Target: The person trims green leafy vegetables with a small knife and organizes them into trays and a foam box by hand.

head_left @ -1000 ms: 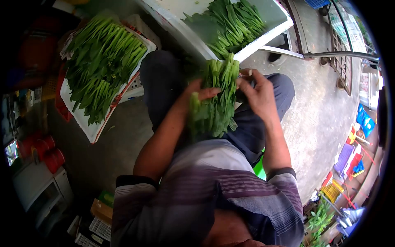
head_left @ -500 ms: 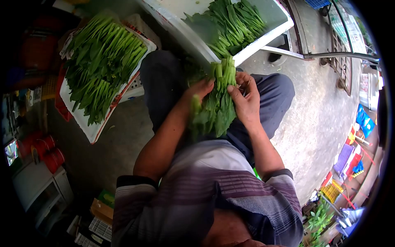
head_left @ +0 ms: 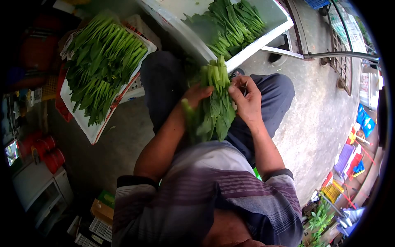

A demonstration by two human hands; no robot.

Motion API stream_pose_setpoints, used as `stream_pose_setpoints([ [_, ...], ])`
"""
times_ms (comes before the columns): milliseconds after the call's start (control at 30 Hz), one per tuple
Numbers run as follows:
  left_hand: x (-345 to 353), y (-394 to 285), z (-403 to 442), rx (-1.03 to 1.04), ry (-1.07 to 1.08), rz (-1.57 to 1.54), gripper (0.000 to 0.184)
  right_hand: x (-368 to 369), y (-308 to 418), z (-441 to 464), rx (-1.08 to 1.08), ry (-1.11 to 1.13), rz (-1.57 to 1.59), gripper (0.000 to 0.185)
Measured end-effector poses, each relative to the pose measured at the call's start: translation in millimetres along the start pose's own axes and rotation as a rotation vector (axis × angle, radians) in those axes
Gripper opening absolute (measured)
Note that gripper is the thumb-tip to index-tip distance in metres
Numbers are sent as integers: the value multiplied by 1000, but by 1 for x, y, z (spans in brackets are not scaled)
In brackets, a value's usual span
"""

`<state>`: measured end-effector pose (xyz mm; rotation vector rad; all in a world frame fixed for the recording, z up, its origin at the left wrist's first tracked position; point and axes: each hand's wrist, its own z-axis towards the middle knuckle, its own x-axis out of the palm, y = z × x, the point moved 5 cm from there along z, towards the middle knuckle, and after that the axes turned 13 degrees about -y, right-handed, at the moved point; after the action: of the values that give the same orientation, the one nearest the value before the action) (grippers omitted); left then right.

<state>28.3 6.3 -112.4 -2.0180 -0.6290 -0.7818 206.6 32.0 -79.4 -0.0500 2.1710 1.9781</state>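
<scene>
A bunch of leafy greens, stems pointing away from me and leaves toward my lap, is held above my knees. My left hand is wrapped round its left side, with most fingers hidden behind the leaves. On the other side, my right hand has its thumb and fingers pinched together beside the stems; whatever is in the pinch is too small to make out. One thick stem sticks out at the left of the bunch, slightly blurred.
Ahead, a white foam box contains more greens. To the left, a heap of greens lies on a white foam tray. A metal frame stands at the right, over the concrete floor.
The bunch has shifted a little left and toward me, turning slightly. My right thumb has drawn back from the stems, and its pinch is now beside them.
</scene>
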Motion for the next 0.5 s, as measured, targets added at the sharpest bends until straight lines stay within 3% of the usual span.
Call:
stream_pose_setpoints([
  [100, -3, 4, 6, -17, 0, -45, 61, -8, 8, -4, -19, 30, 53, 32],
  [200, 0, -1, 4, 28, -115, 115, 66, 2, 63, -10, -404, 182, -194, 37],
  [233, 2, -2, 5, 83, -122, 139, 63, 8, 69, -11, -417, 175, -254, 38],
  [367, 8, -2, 11, 220, -153, 164, 60, 15, 52, -6, -192, 163, -470, 31],
  [500, -5, 1, 10, 108, -144, 169, 63, 9, 33, -3, -91, 171, -254, 17],
])
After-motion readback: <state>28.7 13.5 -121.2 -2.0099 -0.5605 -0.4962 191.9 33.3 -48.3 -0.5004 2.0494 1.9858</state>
